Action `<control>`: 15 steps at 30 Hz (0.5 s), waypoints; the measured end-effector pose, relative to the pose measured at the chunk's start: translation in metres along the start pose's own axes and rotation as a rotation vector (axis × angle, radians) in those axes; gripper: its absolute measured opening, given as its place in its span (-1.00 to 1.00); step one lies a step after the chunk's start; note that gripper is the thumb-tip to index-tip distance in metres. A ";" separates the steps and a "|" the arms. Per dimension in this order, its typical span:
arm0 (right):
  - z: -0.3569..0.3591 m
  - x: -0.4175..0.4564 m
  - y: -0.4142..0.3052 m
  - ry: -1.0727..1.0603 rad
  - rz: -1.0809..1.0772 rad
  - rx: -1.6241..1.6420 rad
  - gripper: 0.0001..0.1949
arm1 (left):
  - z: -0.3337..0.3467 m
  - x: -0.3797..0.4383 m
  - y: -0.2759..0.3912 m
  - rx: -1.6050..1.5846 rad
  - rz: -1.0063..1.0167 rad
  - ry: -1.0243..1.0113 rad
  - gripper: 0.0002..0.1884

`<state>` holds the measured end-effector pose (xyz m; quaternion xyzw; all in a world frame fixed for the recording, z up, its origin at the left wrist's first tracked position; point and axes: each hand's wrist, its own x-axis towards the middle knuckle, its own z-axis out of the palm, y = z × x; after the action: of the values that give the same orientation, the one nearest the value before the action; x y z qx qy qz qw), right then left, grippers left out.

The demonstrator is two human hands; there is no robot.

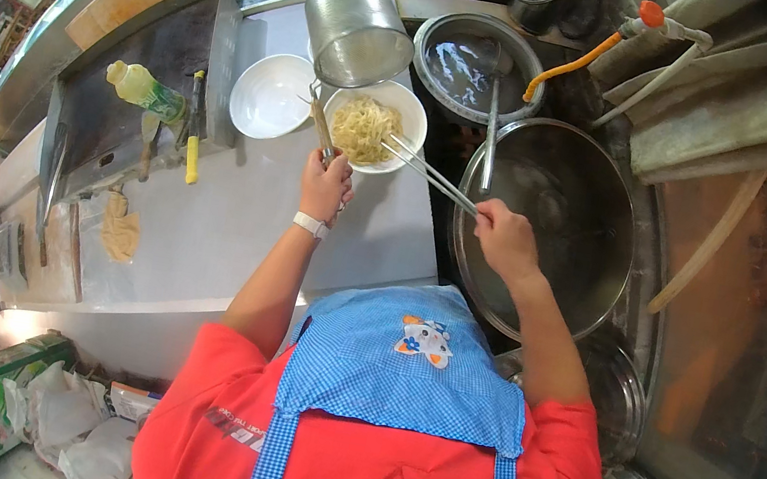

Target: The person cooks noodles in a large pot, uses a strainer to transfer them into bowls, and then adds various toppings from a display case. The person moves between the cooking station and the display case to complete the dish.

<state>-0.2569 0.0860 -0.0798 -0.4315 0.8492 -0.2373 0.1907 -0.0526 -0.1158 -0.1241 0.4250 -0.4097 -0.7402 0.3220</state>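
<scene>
My left hand (327,183) grips the handle of a deep metal noodle strainer (359,22). The strainer is tipped over a white bowl (415,119), its mouth facing toward me. Pale noodles (365,130) lie heaped in that bowl. In my right hand (505,237) are long metal chopsticks (432,175), their tips touching the noodles at the bowl's right side. A second white bowl (270,97) stands just to the left and looks empty. Part of another white rim shows behind the strainer, mostly hidden.
A large pot (530,317) of cloudy liquid stands at right; behind it is a smaller pot (425,56) with a ladle (490,136). An orange hose (572,66) hangs over them. On the left are a griddle (182,31), a plastic bottle (146,92), a yellow-handled tool (192,158) and a cloth (119,229).
</scene>
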 end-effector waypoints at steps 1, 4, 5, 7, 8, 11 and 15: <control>-0.013 -0.007 -0.002 -0.012 0.023 0.006 -0.82 | 0.000 -0.005 0.010 -0.114 -0.051 -0.047 -0.87; -0.043 -0.030 0.008 -0.010 0.072 0.121 -0.83 | -0.004 -0.015 0.035 -0.430 -0.233 -0.156 -0.92; -0.048 -0.037 0.015 -0.003 0.085 0.177 -0.83 | -0.005 -0.018 0.041 -0.529 -0.299 -0.188 -0.93; -0.051 -0.051 0.032 0.033 0.119 0.328 -0.85 | -0.001 -0.028 0.052 -0.552 -0.331 -0.200 -0.91; -0.049 -0.057 0.037 0.051 0.137 0.403 -0.85 | 0.002 -0.032 0.055 -0.564 -0.348 -0.206 -0.91; -0.032 -0.073 0.047 0.173 0.067 0.567 -0.86 | 0.017 -0.044 0.053 -0.310 -0.214 -0.075 -0.91; -0.032 -0.080 0.029 0.227 -0.087 0.381 -0.85 | 0.023 -0.041 0.024 0.041 0.009 0.007 -0.85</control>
<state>-0.2479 0.1748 -0.0605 -0.3945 0.7856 -0.4485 0.1617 -0.0521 -0.0850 -0.0810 0.4324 -0.4255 -0.7287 0.3179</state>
